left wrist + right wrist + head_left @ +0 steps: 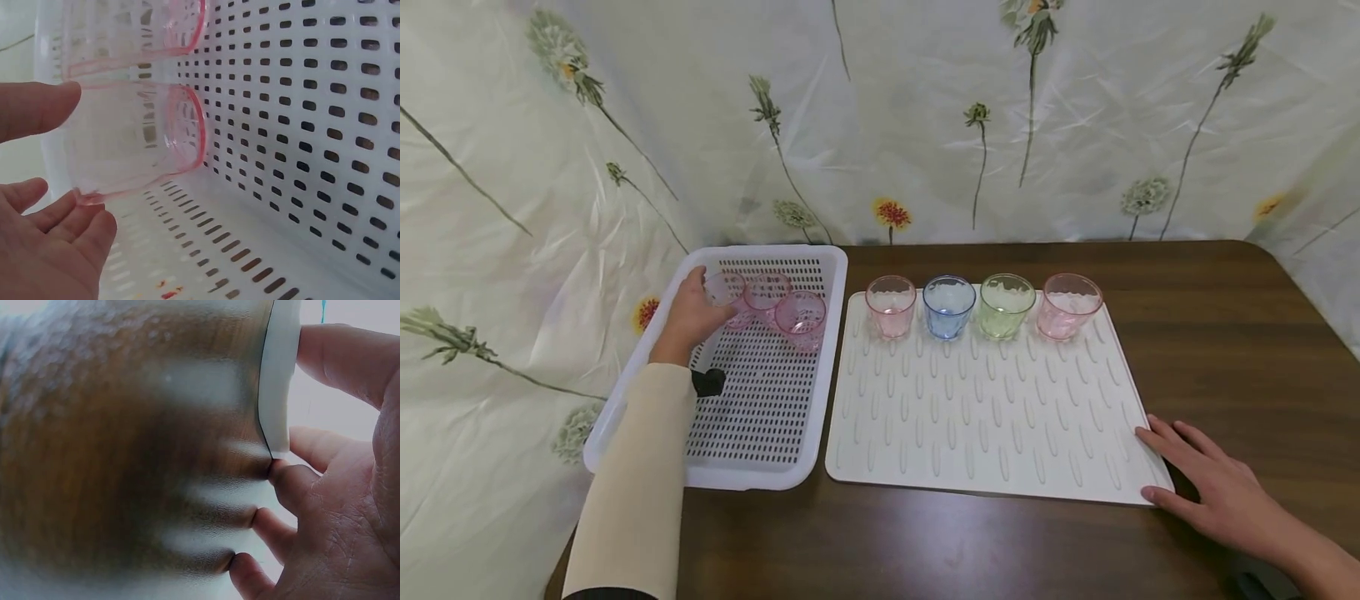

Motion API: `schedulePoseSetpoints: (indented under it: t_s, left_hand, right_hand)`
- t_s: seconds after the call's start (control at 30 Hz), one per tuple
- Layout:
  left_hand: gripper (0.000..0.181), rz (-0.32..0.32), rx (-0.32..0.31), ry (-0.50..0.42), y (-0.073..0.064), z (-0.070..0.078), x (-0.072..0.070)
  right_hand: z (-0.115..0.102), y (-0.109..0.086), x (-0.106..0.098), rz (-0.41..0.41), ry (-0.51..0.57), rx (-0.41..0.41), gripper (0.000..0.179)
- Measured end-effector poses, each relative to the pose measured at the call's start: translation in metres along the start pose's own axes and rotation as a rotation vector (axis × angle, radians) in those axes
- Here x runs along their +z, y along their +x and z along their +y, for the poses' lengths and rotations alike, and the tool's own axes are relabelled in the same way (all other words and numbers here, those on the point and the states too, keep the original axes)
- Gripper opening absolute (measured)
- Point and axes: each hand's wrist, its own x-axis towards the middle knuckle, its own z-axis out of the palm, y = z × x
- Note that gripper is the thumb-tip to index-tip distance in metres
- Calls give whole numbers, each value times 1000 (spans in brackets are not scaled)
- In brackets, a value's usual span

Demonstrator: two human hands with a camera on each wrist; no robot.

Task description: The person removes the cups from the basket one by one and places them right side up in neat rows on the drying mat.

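My left hand reaches into the white perforated basket and holds a clear pink-tinted glass at its back left. In the left wrist view, the thumb lies at one side of that glass and the fingertips at the other. Two more pink glasses, one in the middle and one to the right, stand close beside it. My right hand rests with spread fingers at the front right corner of the white ridged mat, fingertips touching its edge.
Along the mat's back edge stand a pink glass, a blue glass, a green glass and another pink glass. Basket and mat lie side by side on a dark wooden table. A floral curtain hangs behind.
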Motion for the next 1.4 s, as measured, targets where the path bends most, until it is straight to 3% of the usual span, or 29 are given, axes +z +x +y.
schedulePoseSetpoints:
  t_s: [0.23, 0.43, 0.83, 1.27, 1.4]
  left_hand:
    - [92, -42, -87, -157, 5, -4, 11]
    - [97, -33, -127, -281, 6, -8, 17]
    - [92, -36, -116, -302, 7, -13, 18]
    - [95, -32, -171, -319, 6, -9, 18]
    - [96, -36, -156, -275, 6, -10, 13]
  right_hand:
    - [-2, -2, 0, 4, 11, -6, 84]
    - [-2, -3, 1, 15, 19, -8, 84]
    - [2, -1, 1, 10, 24, -3, 82]
    - [0, 0, -2, -8, 19, 14, 81]
    - [-1, -1, -2, -14, 22, 17, 81]
